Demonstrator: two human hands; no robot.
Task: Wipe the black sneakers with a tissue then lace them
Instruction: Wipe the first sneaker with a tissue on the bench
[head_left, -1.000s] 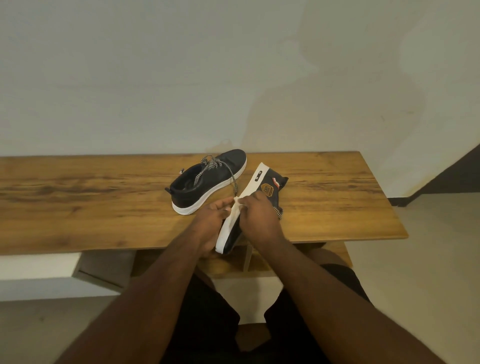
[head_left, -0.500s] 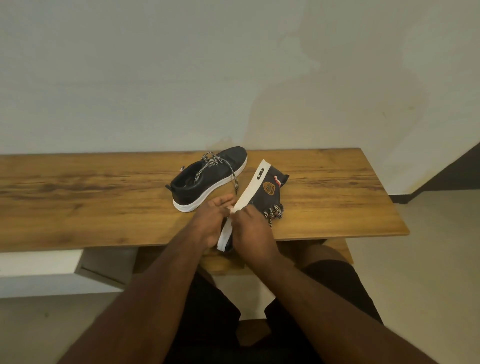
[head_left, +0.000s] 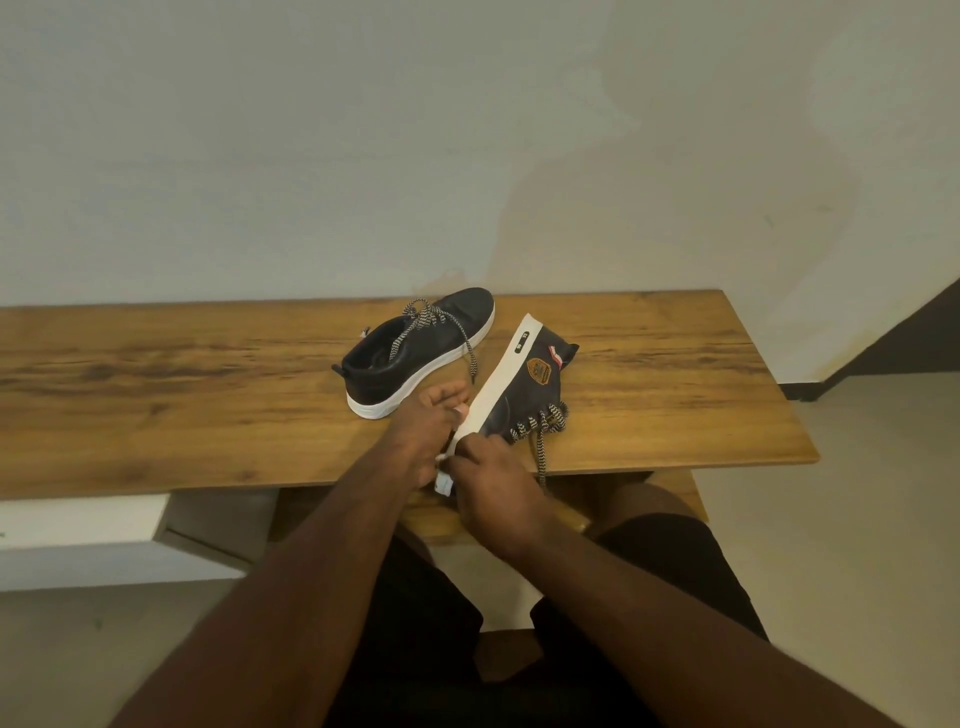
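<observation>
A black sneaker with a white sole (head_left: 524, 371) lies on its side at the front edge of the wooden table (head_left: 675, 395), sole facing left. My left hand (head_left: 428, 423) holds it at the sole, fingers curled round the toe end. My right hand (head_left: 493, 486) grips a white tissue (head_left: 443, 483) and presses it against the sole near the toe. The sneaker's black-and-white lace (head_left: 540, 441) hangs loose over the table edge. The second black sneaker (head_left: 415, 353) stands upright behind, loosely laced.
A wall rises straight behind the table. A white shelf (head_left: 83, 525) and a lower wooden board (head_left: 670, 488) sit under the tabletop. My legs in dark shorts are below, with bare floor to the right.
My right hand with the tissue has slid down the white sole toward the toe end, nearer to me. The sneaker has tilted slightly and its lace now hangs over the edge.
</observation>
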